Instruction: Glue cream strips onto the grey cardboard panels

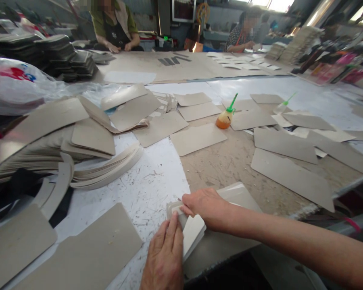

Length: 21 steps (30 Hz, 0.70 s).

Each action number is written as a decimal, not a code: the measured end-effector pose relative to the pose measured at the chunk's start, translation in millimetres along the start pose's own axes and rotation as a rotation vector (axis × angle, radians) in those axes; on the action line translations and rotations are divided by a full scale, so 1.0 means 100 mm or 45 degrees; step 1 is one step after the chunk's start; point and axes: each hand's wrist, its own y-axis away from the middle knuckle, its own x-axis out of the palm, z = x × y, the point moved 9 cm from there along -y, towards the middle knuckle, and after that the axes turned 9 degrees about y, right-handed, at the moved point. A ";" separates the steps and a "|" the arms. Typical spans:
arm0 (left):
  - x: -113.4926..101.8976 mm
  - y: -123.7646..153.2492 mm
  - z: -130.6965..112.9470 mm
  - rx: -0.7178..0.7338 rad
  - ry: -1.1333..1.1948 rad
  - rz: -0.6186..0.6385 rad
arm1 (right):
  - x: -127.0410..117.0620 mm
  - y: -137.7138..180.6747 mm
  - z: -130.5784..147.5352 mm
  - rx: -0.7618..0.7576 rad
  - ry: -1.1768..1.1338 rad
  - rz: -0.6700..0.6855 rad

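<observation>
A small stack of white rounded cards [191, 233] lies at the near edge of the table [151, 181]. My right hand [207, 207] reaches in from the right and rests on top of the stack, its fingers curled over the far left corner. My left hand [165, 253] lies flat with fingers stretched out, pressing against the stack's left side. A larger pale sheet [240, 195] sits under the stack.
Grey cardboard pieces [196, 139] lie scattered over the table, with a big heap [78, 141] at the left. An orange glue bottle with a green nozzle [225, 119] stands mid-table. Two people sit at the far side. A plastic bag [15, 84] lies far left.
</observation>
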 end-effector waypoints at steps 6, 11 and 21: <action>0.03 0.00 0.00 -0.131 0.051 0.012 | -0.02 0.07 -0.09 0.157 0.023 0.096; 0.05 0.01 -0.02 -0.024 0.004 0.011 | -0.07 0.47 -0.48 0.274 -0.005 -0.017; 0.13 0.03 0.03 0.003 0.027 -0.011 | 0.04 0.71 -0.93 0.407 -0.048 -0.020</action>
